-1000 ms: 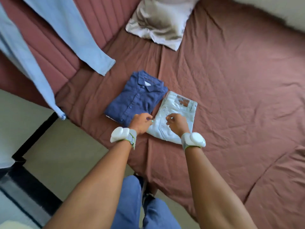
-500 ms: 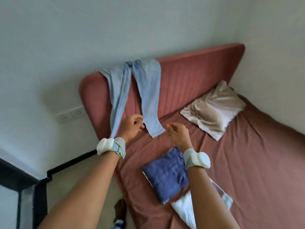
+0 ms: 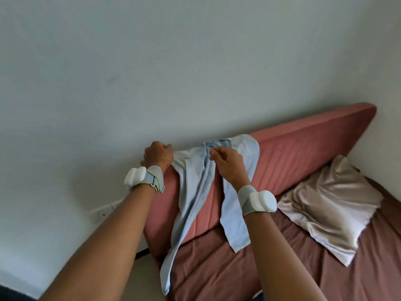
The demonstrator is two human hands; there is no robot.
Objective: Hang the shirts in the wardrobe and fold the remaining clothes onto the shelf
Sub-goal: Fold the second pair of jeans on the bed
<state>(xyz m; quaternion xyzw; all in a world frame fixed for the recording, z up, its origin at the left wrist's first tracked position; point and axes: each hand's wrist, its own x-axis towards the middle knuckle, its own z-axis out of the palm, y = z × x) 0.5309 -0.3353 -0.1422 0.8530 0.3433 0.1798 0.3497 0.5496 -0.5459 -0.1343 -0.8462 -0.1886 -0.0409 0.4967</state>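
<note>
A light blue shirt (image 3: 195,183) hangs draped over the top of the pink headboard (image 3: 303,146), its sleeves trailing down onto the bed. My left hand (image 3: 158,156) grips the shirt's left edge at the headboard's top corner. My right hand (image 3: 227,166) is at the middle of the shirt near its collar, fingers curled and pinching the cloth. The folded dark blue shirt and white jeans are out of view.
A beige pillow (image 3: 329,209) lies against the headboard on the brown bedspread (image 3: 217,268). A white wall (image 3: 152,72) rises behind. A wall socket strip (image 3: 104,212) sits low at the left, beside the bed.
My view has tilted up from the folded clothes to the headboard. Both hands have risen to the headboard's top and taken hold of the light blue shirt.
</note>
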